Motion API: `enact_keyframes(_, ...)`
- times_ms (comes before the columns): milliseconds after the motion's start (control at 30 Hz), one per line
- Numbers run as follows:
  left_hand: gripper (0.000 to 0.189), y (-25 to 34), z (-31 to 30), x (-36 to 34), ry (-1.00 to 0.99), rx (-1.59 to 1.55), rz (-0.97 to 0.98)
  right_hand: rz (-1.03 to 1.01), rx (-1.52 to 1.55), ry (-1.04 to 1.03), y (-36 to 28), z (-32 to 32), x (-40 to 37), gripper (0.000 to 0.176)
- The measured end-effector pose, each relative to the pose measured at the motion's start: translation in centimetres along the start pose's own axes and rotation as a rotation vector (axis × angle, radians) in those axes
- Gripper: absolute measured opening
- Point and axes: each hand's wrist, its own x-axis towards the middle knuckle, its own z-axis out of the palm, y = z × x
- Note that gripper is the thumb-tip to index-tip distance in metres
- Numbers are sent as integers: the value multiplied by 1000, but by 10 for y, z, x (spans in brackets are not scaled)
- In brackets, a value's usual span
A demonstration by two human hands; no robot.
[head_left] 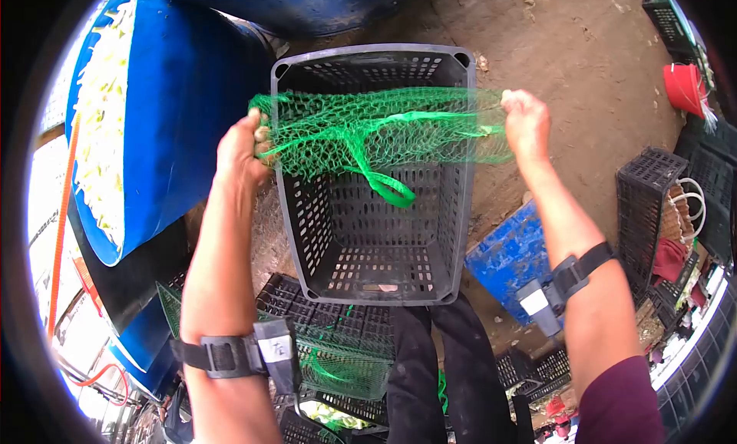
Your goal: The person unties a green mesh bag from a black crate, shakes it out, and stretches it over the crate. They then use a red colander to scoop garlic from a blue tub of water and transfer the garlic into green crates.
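A green mesh bag (368, 129) is stretched sideways between my two hands, above a black plastic crate (361, 294). My left hand (244, 148) is closed on the bag's left end, beside the crate's left rim. At the other end, my right hand (527, 122) grips the netting in a closed fist, out past the crate's right rim. A bright green strap loop hangs from the middle of the mesh into the crate. Through the netting, the crate's slotted walls and floor show.
A large blue drum (192, 99) with pale cut pieces (104, 114) stands at left. Another blue drum (307, 6) is behind the crate. A blue board (503, 260) lies on the brown floor at right. Black crates (645, 198) and a red bucket (683, 89) sit farther right.
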Motion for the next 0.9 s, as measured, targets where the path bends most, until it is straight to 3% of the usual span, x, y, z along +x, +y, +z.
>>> enact_keyframes(33,18,9,5,-1,4,211,141,-106,-60,-19,-2,-1,11,17)
enact_keyframes(100,19,20,20,5,194,648,470,-26,-253,-51,-7,0,34,21)
enact_keyframes(167,24,31,22,34,317,760,554,-54,-240,-44,-6,11,51,26)
enact_keyframes(233,29,49,42,35,457,990,456,-22,-306,-26,-8,24,63,33)
enact_keyframes(300,33,54,33,70,517,1033,565,-53,-347,-21,-6,36,76,36)
enact_keyframes(333,36,57,37,73,525,969,475,-90,-394,-17,0,43,81,39)
enact_keyframes(367,39,56,31,86,529,969,564,-77,-394,-20,8,50,89,39)
enact_keyframes(433,39,50,34,91,566,950,520,-154,-493,-86,17,61,99,42)
enact_keyframes(467,39,46,36,95,578,1041,323,-149,-491,-88,23,62,98,42)
enact_keyframes(500,38,41,42,92,585,1122,120,40,-400,-233,19,57,91,38)
enact_keyframes(533,38,38,30,94,330,1734,184,229,-307,-377,15,50,83,34)
enact_keyframes(567,37,23,18,94,329,1142,45,417,-215,-520,11,44,72,31)
enact_keyframes(600,37,14,2,94,156,981,5,444,-114,-604,20,31,67,21)
enact_keyframes(633,38,8,-11,94,-11,814,-30,511,95,-677,23,13,61,25)
enact_keyframes(667,39,3,-8,68,-36,692,-4,571,310,-744,21,-5,55,30)
enact_keyframes(700,42,1,-3,43,-60,567,25,562,306,-746,21,-21,51,30)
enact_keyframes(733,46,4,-20,43,-52,645,2,614,633,-841,21,-33,46,29)
enact_keyframes(767,47,3,-39,38,-202,609,-10,662,968,-926,20,-41,39,29)
enact_keyframes(800,43,-5,-44,29,-206,762,147,658,968,-933,10,-40,29,29)
enact_keyframes(867,33,-32,-49,9,-202,935,380,579,573,-812,-13,-30,9,22)
enact_keyframes(900,27,-42,-52,-1,-195,960,451,418,226,-802,-13,-24,2,16)
